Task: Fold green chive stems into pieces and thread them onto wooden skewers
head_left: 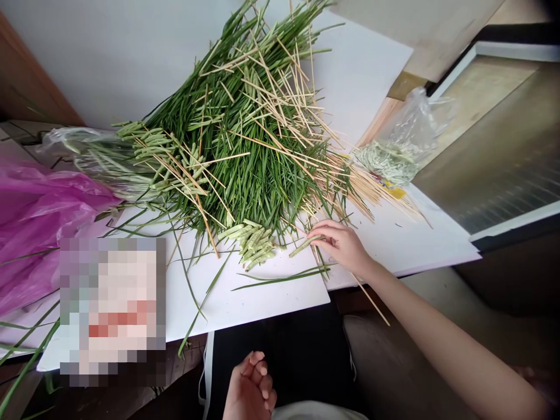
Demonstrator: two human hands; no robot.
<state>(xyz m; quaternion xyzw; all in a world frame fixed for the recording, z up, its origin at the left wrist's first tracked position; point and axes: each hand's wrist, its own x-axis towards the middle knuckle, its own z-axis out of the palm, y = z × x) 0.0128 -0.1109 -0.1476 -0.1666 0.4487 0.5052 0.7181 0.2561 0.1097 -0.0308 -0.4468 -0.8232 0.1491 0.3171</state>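
Observation:
A large heap of long green grass blades and pale straw-coloured stems [236, 128] lies across a white board [245, 300]. My right hand [343, 248] rests at the heap's near edge, pinching a pale green seed head [306, 246] between its fingers. A small pile of similar seed heads [256, 245] sits just left of that hand. One thin straw stem [371, 300] runs past my wrist and over the board's edge. My left hand [251, 388] is low at the bottom of the view, below the board, with fingers curled and nothing visible in them.
A clear plastic bag of pale seed heads [387, 157] lies at the board's far right. A magenta plastic sheet [39, 224] bunches at the left, and a pixelated patch [111, 309] covers part of the view. A metal-framed panel [494, 146] stands to the right.

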